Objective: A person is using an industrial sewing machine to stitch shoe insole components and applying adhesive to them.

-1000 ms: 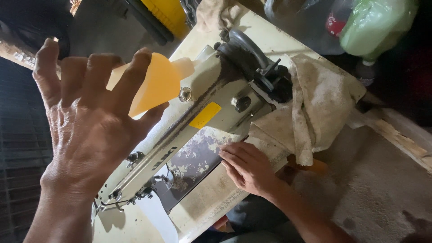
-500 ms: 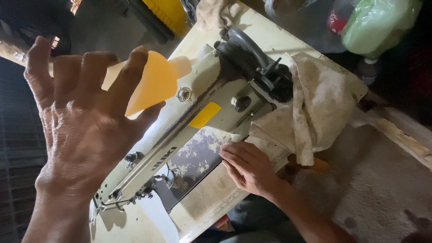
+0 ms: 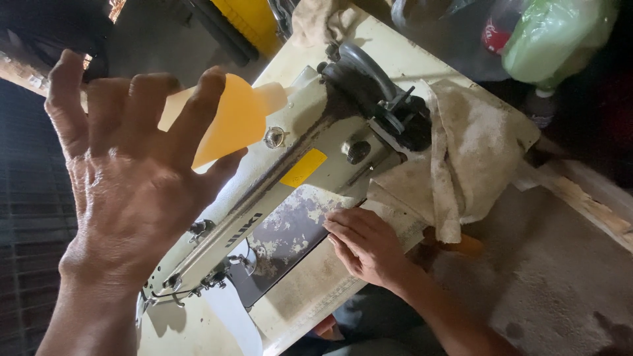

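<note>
L hand (image 3: 128,191) is raised close to the camera, back of the hand showing, fingers spread & loosely curled round a small orange-yellow plastic bottle (image 3: 227,122); the bottle's pale nozzle end points toward the top of the sewing machine (image 3: 283,178). Grip looks light, fingertips on the bottle's side, palm not closed. Bottle sits in the air just above the machine's arm, near a round metal knob.

R hand (image 3: 366,244) lies flat, fingers together & extended, palm down on the worn, stained machine bed at the table's (image 3: 310,296) front edge. It holds nothing.

A dirty cream cloth (image 3: 461,158) is draped over the machine's handwheel end. A green plastic bag (image 3: 554,36) lies top right, well apart from both hands.
</note>
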